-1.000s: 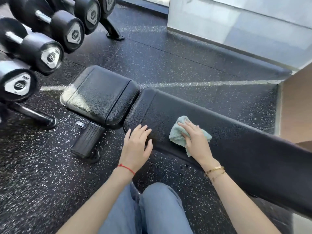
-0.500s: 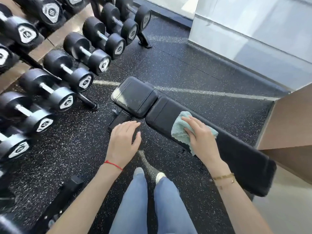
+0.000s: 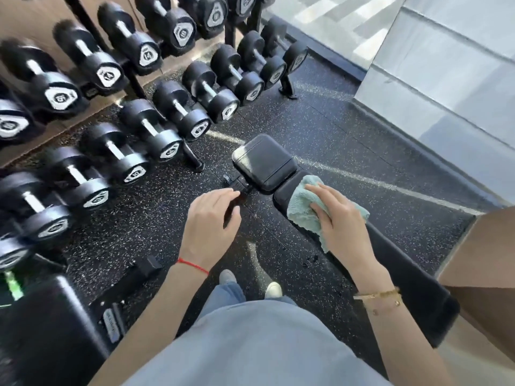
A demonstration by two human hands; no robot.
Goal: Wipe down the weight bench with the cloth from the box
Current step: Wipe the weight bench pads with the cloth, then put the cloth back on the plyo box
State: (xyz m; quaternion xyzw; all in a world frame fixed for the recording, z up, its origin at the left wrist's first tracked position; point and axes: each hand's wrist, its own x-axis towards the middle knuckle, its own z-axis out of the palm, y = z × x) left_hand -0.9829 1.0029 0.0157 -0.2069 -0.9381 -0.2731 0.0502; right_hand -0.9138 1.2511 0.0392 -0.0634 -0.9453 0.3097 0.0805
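Floor: black speckled rubber (image 3: 348, 135); dumbbell rack (image 3: 133, 87) left of the weight bench (image 3: 390, 260).
Right hand (image 3: 338, 218): fingers flat, pressing the cloth (image 3: 299, 207) on the bench.
Left hand (image 3: 210, 224): fingers relaxed, holding nothing.
Change: the view sits higher; the cloth is nearer the seat pad (image 3: 264, 162).

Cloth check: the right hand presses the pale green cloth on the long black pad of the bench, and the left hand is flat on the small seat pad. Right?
Not quite. In the head view the left hand is off the bench, hovering open above the speckled floor short of the small seat pad. The right hand does press the pale green cloth on the long pad.

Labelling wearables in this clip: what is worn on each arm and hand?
Both forearms are bare, no sleeves or gloves. The left hand has a thin red string bracelet at the wrist. The right hand has thin gold chain bracelets at the wrist.
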